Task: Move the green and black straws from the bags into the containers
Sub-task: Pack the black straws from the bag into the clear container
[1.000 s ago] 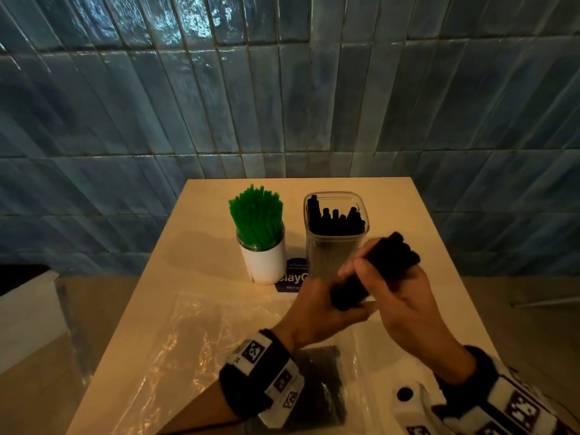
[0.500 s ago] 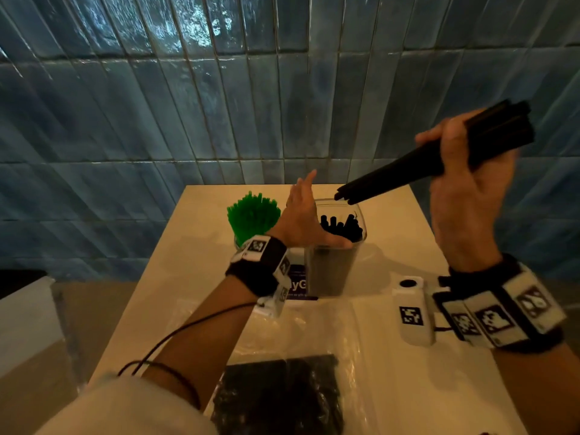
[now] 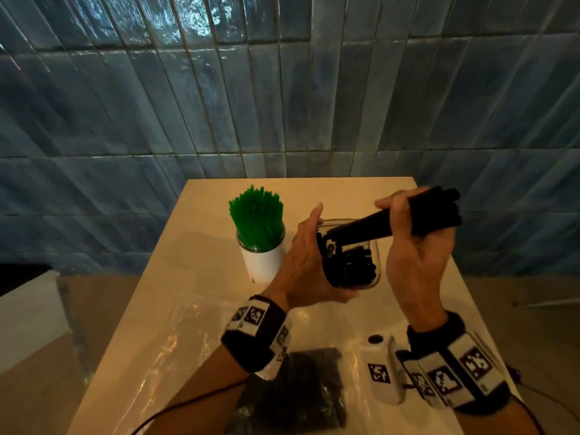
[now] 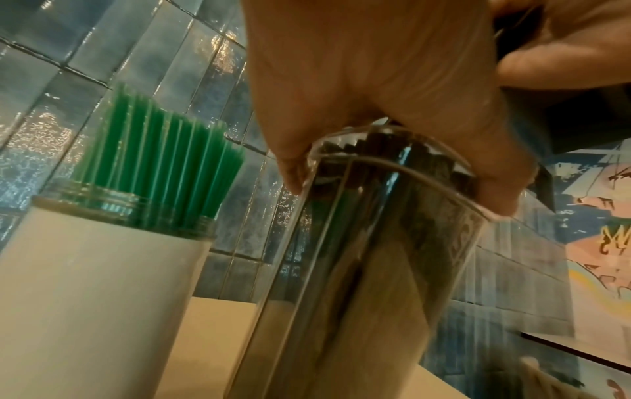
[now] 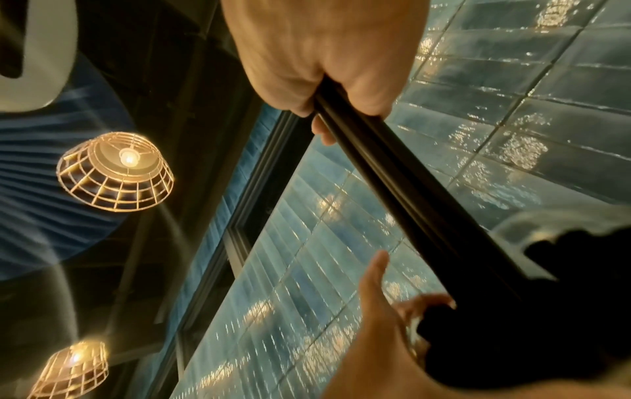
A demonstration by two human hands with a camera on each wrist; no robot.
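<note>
Feeding black straws (image 3: 392,226) from right grip (image 3: 414,246) into tub (image 3: 375,265) held tilted by left grip (image 3: 306,262); green jar (image 3: 262,262) full, bag (image 3: 292,394) under wrists not empty.

green straws (image 3: 256,216) | white jar (image 3: 263,264) | black straws (image 3: 392,222) | clear container (image 3: 375,262) | cream counter (image 3: 201,246) | blue tiled wall (image 3: 282,89)

café (blue tiles (image 3: 282,105), cage lamps (image 5: 116,171))

Glossy blue tiles (image 3: 282,98) in long vertical rows cover the wall behind a pale desk (image 3: 194,277). Brown floor (image 3: 37,387) lies to either side. Overhead, wire-caged lamps (image 5: 116,171) glow warm against a dark ceiling (image 5: 163,67).
</note>
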